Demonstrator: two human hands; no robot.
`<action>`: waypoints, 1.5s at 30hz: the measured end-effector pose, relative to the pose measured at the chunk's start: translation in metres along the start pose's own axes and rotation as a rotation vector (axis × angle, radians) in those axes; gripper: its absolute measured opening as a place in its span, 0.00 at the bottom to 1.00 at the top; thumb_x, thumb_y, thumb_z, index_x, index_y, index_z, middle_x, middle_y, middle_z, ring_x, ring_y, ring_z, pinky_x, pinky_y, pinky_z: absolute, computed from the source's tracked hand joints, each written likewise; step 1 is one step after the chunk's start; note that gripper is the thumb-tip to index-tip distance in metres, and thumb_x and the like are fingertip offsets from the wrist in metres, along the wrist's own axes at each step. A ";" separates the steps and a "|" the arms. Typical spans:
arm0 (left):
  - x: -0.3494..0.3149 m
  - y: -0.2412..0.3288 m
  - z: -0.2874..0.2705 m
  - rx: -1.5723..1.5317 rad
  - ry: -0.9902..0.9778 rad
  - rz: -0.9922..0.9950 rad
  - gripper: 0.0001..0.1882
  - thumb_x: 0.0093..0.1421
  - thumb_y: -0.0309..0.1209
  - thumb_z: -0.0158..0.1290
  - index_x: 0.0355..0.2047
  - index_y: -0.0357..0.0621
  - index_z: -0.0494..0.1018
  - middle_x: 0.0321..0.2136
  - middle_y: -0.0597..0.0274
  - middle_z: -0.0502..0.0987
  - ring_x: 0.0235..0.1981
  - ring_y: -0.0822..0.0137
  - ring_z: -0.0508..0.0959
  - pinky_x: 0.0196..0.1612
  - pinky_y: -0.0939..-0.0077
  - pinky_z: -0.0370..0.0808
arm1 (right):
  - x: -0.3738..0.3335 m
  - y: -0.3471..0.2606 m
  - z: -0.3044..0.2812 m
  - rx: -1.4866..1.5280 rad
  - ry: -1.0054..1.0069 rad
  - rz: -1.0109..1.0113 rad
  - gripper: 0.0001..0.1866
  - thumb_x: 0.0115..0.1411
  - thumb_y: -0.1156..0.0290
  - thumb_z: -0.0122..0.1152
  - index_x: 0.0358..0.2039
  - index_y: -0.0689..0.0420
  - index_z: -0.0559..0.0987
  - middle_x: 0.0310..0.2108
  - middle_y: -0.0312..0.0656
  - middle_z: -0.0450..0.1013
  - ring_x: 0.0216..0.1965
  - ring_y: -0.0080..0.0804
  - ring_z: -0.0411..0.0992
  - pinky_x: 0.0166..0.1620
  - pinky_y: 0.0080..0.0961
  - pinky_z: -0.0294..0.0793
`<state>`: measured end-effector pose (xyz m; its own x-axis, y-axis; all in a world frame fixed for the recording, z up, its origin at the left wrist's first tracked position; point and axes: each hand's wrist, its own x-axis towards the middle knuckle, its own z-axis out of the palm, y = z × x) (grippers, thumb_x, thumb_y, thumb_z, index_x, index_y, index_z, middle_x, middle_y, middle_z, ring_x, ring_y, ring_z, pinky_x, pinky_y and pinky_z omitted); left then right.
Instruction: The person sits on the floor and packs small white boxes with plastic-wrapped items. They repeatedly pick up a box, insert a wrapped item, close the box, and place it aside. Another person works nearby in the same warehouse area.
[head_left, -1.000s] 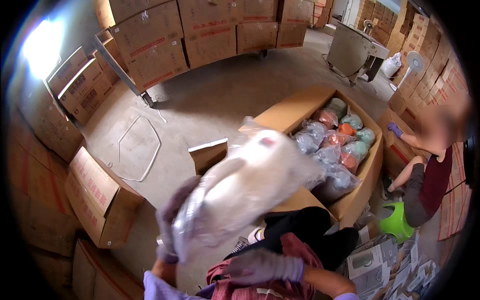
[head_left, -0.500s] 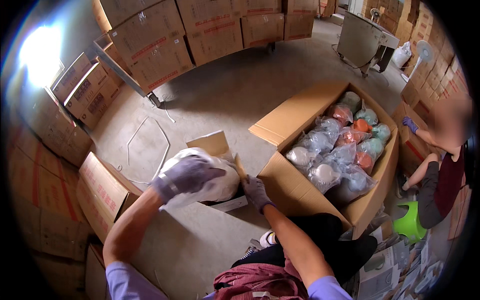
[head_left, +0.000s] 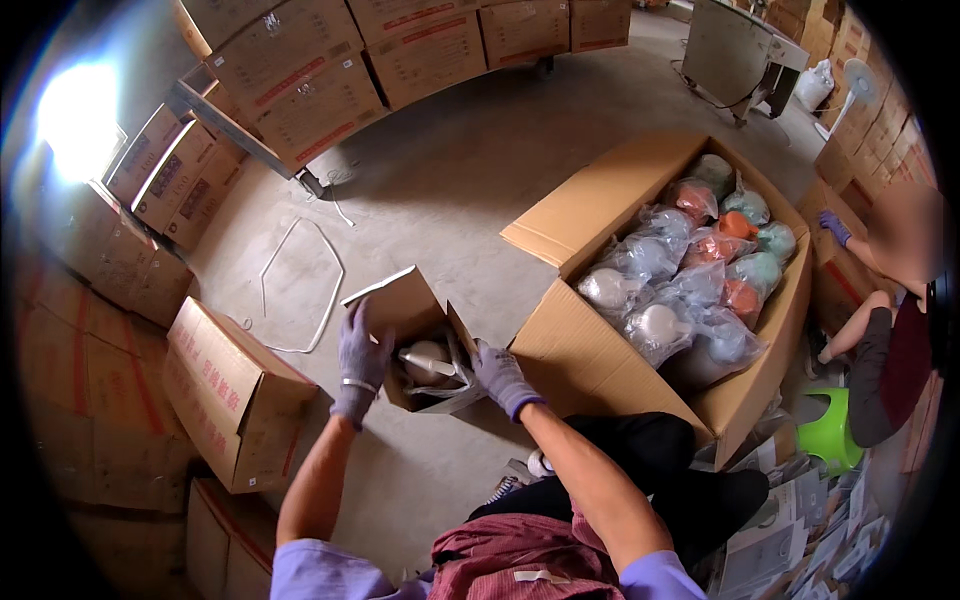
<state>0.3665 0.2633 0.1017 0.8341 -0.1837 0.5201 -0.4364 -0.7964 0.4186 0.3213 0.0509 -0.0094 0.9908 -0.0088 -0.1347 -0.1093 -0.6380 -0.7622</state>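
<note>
A small open carton (head_left: 455,402) stands on the floor before me, its flaps raised. Inside lies a pale, rounded object (head_left: 428,362) with a narrow light part across it, partly wrapped in clear plastic; its exact kind I cannot make out. My left hand (head_left: 362,362), in a grey-purple glove, is at the carton's left side against a flap, fingers stretched and thumb apart. On the opposite side my right hand (head_left: 505,380), gloved alike, has its fingers closed on the edge of the right flap.
To the right, a large open carton (head_left: 590,345) holds several bagged round items in white, orange and green. Flat printed cartons (head_left: 770,530) lie lower right, near a green stool (head_left: 830,430). A co-worker (head_left: 890,330) sits beyond. Stacked boxes (head_left: 300,90) ride a cart; another box (head_left: 235,390) stands left.
The white plastic-wrapped object has gone down into the small carton. My left hand has moved off it to the carton's left side. My right hand stays at the right flap.
</note>
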 end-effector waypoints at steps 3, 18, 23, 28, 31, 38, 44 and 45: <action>-0.076 -0.038 0.007 -0.369 -0.039 -0.374 0.27 0.57 0.32 0.53 0.56 0.37 0.62 0.45 0.41 0.70 0.49 0.48 0.70 0.52 0.61 0.68 | -0.015 -0.030 0.013 -0.074 0.021 -0.002 0.20 0.61 0.60 0.45 0.49 0.59 0.67 0.27 0.59 0.74 0.31 0.58 0.73 0.39 0.49 0.72; -0.008 -0.071 -0.021 -0.812 0.005 -0.469 0.26 0.63 0.36 0.48 0.60 0.46 0.60 0.43 0.62 0.70 0.40 0.72 0.72 0.42 0.80 0.72 | -0.025 -0.037 0.057 -0.683 -0.226 -0.510 0.22 0.58 0.55 0.53 0.55 0.37 0.70 0.45 0.39 0.69 0.44 0.39 0.70 0.44 0.38 0.70; -0.062 -0.050 -0.003 -0.244 -0.447 -0.028 0.24 0.53 0.34 0.59 0.51 0.47 0.71 0.44 0.50 0.71 0.40 0.54 0.73 0.43 0.67 0.74 | -0.015 -0.019 0.042 0.516 -0.154 -0.037 0.25 0.55 0.69 0.55 0.56 0.48 0.71 0.45 0.46 0.73 0.46 0.34 0.70 0.51 0.29 0.67; -0.127 -0.043 0.020 0.037 -0.316 0.065 0.30 0.51 0.38 0.60 0.56 0.54 0.66 0.55 0.44 0.63 0.50 0.44 0.69 0.48 0.56 0.71 | -0.031 -0.005 0.004 0.981 -0.206 0.051 0.38 0.52 0.72 0.57 0.64 0.54 0.55 0.42 0.44 0.72 0.41 0.34 0.70 0.46 0.27 0.71; -0.130 -0.044 0.039 0.041 -0.242 0.039 0.33 0.53 0.41 0.57 0.59 0.55 0.61 0.56 0.47 0.64 0.50 0.39 0.67 0.52 0.53 0.67 | -0.036 -0.019 0.007 0.134 0.183 -0.552 0.24 0.55 0.70 0.58 0.54 0.49 0.69 0.31 0.43 0.69 0.32 0.40 0.69 0.38 0.33 0.73; -0.156 -0.031 0.054 0.303 -0.439 0.010 0.35 0.56 0.39 0.53 0.63 0.49 0.55 0.62 0.50 0.56 0.61 0.42 0.57 0.59 0.48 0.57 | -0.041 0.015 0.031 -0.590 0.324 -0.659 0.06 0.57 0.64 0.53 0.32 0.47 0.77 0.30 0.40 0.68 0.35 0.37 0.71 0.35 0.36 0.70; -0.152 -0.018 0.037 0.091 -0.497 -0.028 0.40 0.55 0.34 0.55 0.65 0.46 0.49 0.64 0.42 0.47 0.64 0.42 0.52 0.62 0.55 0.55 | -0.032 0.030 -0.097 -0.235 -0.085 -0.300 0.15 0.57 0.58 0.48 0.35 0.54 0.77 0.33 0.53 0.75 0.37 0.51 0.74 0.40 0.45 0.71; -0.152 -0.024 0.039 -0.014 -0.467 -0.046 0.39 0.56 0.35 0.55 0.64 0.45 0.50 0.65 0.42 0.47 0.65 0.43 0.51 0.63 0.56 0.54 | -0.027 0.042 -0.129 -0.194 0.110 -0.153 0.15 0.58 0.59 0.47 0.37 0.55 0.76 0.31 0.56 0.74 0.36 0.53 0.74 0.40 0.45 0.71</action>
<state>0.2631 0.2881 -0.0164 0.9137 -0.3907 0.1117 -0.3976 -0.8025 0.4449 0.2998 -0.0754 0.0439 0.9985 0.0224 0.0509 0.0496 -0.7739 -0.6314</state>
